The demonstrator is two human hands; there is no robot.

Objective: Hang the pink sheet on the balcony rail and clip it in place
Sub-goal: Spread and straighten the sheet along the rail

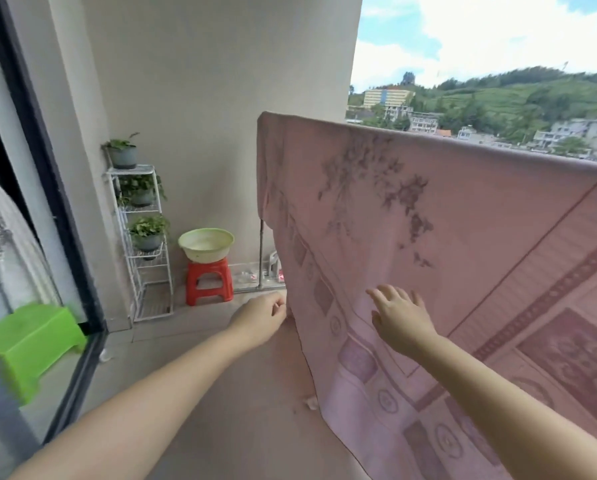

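Hanging over the rail, the pink sheet (446, 237), your left hand (260, 315) with its grip pinching the sheet's side edge, your right hand (399, 315) flat against the cloth, fingers spread wide.

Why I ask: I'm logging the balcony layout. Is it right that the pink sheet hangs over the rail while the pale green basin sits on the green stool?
Not quite. The head view shows the pink sheet over the rail, but the pale green basin sits on the red stool; the green stool holds nothing.
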